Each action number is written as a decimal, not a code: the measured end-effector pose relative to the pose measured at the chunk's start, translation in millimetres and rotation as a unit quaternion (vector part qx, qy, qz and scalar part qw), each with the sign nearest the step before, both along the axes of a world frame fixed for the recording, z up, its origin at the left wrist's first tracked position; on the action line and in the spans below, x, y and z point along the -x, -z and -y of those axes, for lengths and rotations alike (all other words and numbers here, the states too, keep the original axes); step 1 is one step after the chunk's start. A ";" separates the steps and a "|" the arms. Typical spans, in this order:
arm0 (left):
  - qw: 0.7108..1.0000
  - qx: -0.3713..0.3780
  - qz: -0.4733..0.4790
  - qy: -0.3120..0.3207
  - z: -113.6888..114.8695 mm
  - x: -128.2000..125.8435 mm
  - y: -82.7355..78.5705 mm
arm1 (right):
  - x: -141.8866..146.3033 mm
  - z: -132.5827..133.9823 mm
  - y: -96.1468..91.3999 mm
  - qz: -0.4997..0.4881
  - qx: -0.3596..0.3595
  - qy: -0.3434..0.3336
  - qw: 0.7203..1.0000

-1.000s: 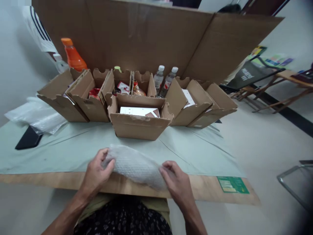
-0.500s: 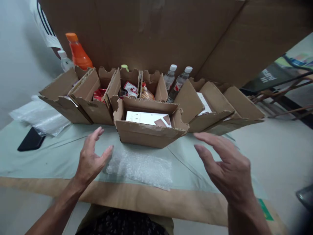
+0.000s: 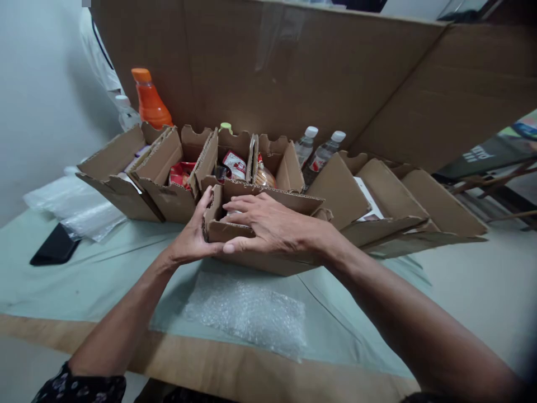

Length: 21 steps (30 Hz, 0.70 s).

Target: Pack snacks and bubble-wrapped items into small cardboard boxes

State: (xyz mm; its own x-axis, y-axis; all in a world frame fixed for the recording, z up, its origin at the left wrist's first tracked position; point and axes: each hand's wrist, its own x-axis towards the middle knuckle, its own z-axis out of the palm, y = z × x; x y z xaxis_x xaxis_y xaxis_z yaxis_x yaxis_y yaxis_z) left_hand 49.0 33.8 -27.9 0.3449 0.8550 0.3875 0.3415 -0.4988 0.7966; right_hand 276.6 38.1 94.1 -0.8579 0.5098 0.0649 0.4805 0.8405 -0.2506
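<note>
A small open cardboard box (image 3: 268, 262) stands in the middle of the pale green table cover (image 3: 100, 274). My left hand (image 3: 191, 242) grips its left end, thumb up along the side wall. My right hand (image 3: 271, 225) reaches across the top of the box, fingers inside over a white package (image 3: 233, 214) that is mostly hidden, thumb pressed on the front wall. A flat sheet of bubble wrap (image 3: 247, 310) lies loose on the table just in front of the box, with neither hand touching it.
Behind stand several open cardboard boxes (image 3: 159, 173) with snack packets, an orange bottle (image 3: 150, 105) and two water bottles (image 3: 311, 146). A big cardboard sheet (image 3: 272, 73) walls the back. Plastic bags (image 3: 73, 202) and a black phone (image 3: 54, 246) lie left. A white sleeve (image 3: 98, 53) shows behind.
My hands let go of the bubble wrap, which now lies flat on the table. Both hands moved forward and closed on the small box; my right hand crossed over to its left half.
</note>
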 end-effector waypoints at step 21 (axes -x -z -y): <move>0.979 -0.064 -0.151 -0.118 107.4 24.3 18.3 | -67.5 138.5 33.2 -0.234 -0.143 0.219 0.936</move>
State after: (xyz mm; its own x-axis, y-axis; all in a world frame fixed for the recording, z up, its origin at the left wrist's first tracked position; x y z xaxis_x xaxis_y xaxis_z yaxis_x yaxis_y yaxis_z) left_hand 24.7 -73.6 -46.2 0.2587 0.8758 0.4075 0.6694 -0.4667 0.5781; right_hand 344.1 -100.4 60.9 -0.4138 0.7113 0.5683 0.6890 0.6527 -0.3152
